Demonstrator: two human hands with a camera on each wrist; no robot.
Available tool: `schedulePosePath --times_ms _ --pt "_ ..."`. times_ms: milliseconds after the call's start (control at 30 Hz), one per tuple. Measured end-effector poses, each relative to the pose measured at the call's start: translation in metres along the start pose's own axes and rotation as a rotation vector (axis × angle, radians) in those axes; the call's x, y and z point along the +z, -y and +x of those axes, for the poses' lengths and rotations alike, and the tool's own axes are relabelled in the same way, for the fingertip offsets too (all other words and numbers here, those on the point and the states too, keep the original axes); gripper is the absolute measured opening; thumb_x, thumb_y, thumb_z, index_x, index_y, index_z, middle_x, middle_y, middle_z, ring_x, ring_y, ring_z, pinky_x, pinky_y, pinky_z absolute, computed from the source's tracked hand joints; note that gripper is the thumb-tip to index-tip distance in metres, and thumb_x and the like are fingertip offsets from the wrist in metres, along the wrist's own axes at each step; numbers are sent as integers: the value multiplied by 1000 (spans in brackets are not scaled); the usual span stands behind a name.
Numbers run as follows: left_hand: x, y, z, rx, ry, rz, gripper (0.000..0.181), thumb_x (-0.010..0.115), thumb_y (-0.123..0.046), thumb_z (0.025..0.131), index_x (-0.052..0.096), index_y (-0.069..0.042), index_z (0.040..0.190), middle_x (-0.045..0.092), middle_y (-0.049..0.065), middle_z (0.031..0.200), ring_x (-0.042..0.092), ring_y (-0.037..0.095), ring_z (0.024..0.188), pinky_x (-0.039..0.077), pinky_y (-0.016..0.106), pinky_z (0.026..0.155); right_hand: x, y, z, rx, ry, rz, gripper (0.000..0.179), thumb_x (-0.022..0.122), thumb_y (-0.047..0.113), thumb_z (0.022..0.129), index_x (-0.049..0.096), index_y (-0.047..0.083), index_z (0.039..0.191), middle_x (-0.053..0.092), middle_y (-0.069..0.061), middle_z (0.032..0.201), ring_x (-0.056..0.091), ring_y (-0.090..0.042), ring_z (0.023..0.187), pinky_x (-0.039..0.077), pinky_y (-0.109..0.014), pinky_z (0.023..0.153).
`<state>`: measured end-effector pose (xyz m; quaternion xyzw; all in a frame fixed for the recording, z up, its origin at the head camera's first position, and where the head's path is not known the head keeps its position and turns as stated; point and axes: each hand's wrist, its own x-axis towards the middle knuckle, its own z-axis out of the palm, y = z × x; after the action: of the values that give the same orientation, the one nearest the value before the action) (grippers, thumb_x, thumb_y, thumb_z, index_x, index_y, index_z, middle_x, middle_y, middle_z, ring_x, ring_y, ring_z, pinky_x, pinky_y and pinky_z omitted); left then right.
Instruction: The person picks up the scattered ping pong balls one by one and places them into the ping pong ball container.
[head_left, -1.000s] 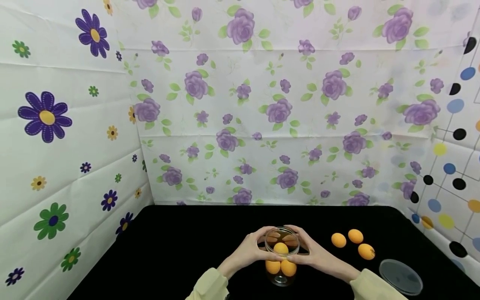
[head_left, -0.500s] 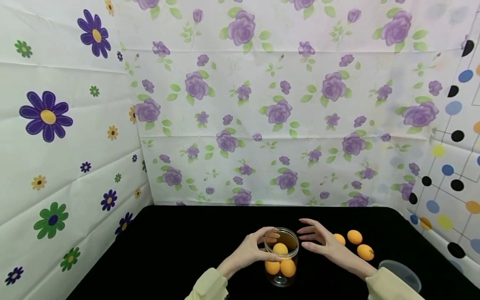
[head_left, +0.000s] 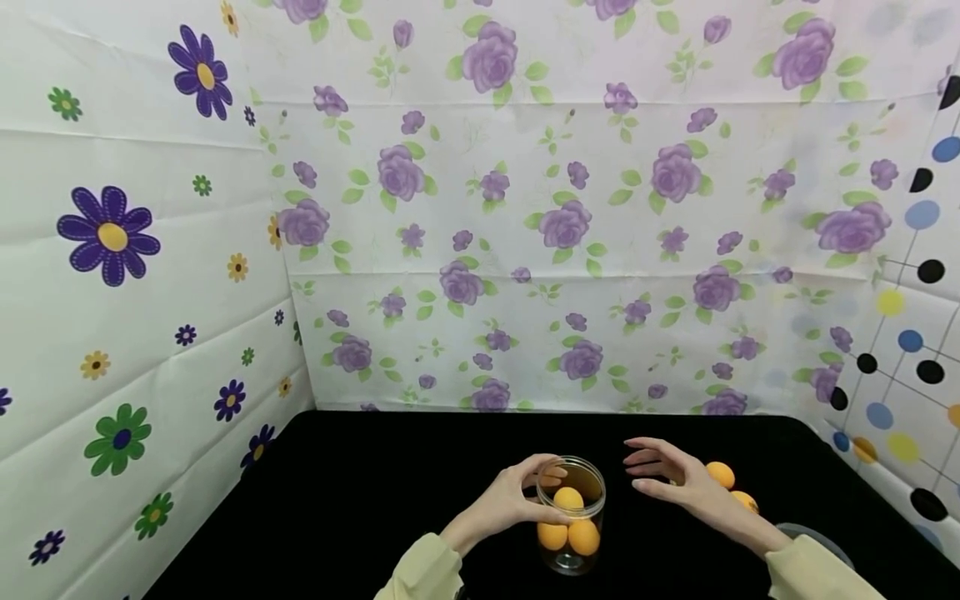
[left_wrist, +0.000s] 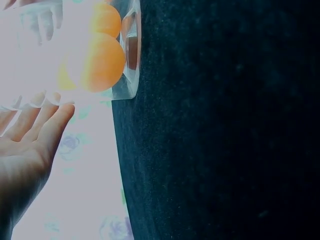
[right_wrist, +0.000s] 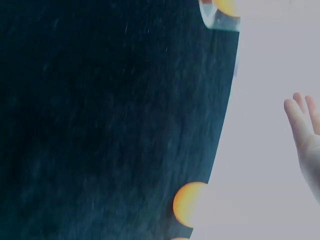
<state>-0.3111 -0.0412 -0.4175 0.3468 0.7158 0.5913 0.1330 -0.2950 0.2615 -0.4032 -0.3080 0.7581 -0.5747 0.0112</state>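
A clear jar point(head_left: 572, 565) with no lid on stands upright on the black table, several orange ping-pong balls point(head_left: 583, 537) inside it. My left hand point(head_left: 517, 493) grips the jar near its rim, thumb at the front and fingers round the back. In the left wrist view, the balls point(left_wrist: 106, 62) show through the jar's wall. To the right of the jar, my right hand point(head_left: 684, 483) hovers with fingers spread and nothing held. Loose orange ping-pong balls point(head_left: 720, 475) lie just beyond it, partly covered by the hand; the right wrist view shows one ball point(right_wrist: 186, 205) on the cloth.
A round translucent lid point(head_left: 819, 538) lies at the right of the table point(head_left: 375, 500), partly hidden by the right sleeve point(head_left: 813, 571). Patterned cloth walls point(head_left: 465, 350) close off the back and both sides.
My right hand has let go of the jar and moved right, over toward the loose balls. The left hand keeps its grip, and the jar stays in place. The head view has shifted slightly.
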Motion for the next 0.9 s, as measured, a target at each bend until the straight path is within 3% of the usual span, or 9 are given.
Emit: schedulePosePath --times_ms 133,300,467,667,900 --pt "0 -1 1 2 1 -3 64 73 -27 78 43 -20 134 51 5 123 46 19 113 44 28 82 -12 1 -5 31 -20 0 46 52 2 91 35 0 135 42 -29 121 52 -26 104 46 -40 79" --pt "1 -1 1 4 -3 1 63 73 -27 78 44 -20 133 51 5 123 47 19 113 44 29 82 -28 1 -13 85 -27 17 46 52 6 92 35 -1 134 43 -24 123 51 -27 105 47 -42 78" --pt "1 0 2 6 1 4 63 73 -28 78 43 -20 133 51 5 123 46 19 114 44 29 83 -41 -2 -20 7 13 81 41 47 -3 92 32 -11 130 47 -23 119 53 -26 103 46 -45 76" --pt "0 1 0 4 4 3 63 72 -28 78 43 -20 134 51 5 123 45 20 114 43 30 84 -50 -2 -29 -40 42 24 38 42 -6 93 33 -12 130 49 -22 118 51 -30 105 46 -41 78" --pt "0 2 1 0 2 1 62 73 -28 78 44 -21 133 51 5 123 45 20 114 44 30 83 -59 -7 -38 -64 46 3 37 41 -8 93 33 -11 130 46 -30 117 53 -24 102 47 -39 76"
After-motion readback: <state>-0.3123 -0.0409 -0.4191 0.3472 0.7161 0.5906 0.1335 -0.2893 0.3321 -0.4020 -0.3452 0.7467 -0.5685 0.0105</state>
